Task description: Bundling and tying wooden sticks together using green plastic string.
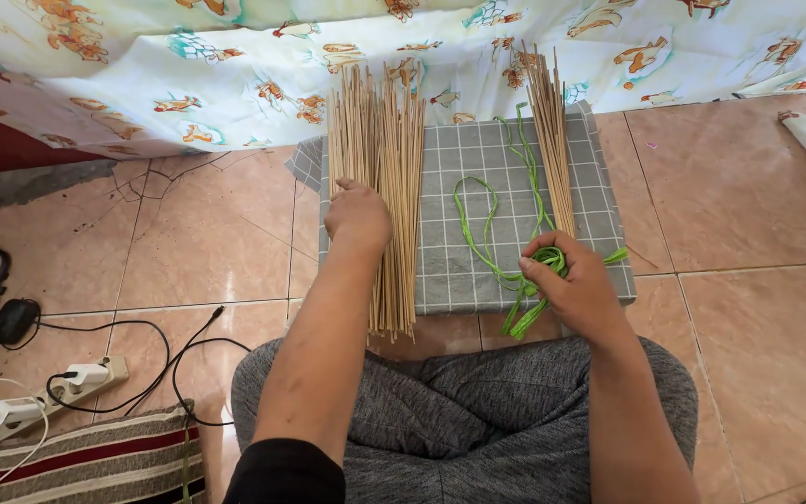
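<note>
We're sitting cross-legged on the tiled floor (748,187) with a grey checked cloth (478,177) spread out in front of our knees. Our left hand (358,217) is lying knuckles-up on the big pile of thin bamboo sticks (386,159) that's sitting along the left side of the cloth, fingers curled down into the sticks, though we can't really tell if it's gripping any or just pressing on them. Our right hand (573,280) is pinching a bunch of green plastic strips (506,224) near the front right corner of the cloth, and the rest of the strips are looping back across the middle of it. A smaller bundle of sticks (552,140) is lying just beside those strips on the right. Off to our left a power strip (58,387) with chargers and black cables is sitting on the floor, near a striped cushion (95,462).
</note>
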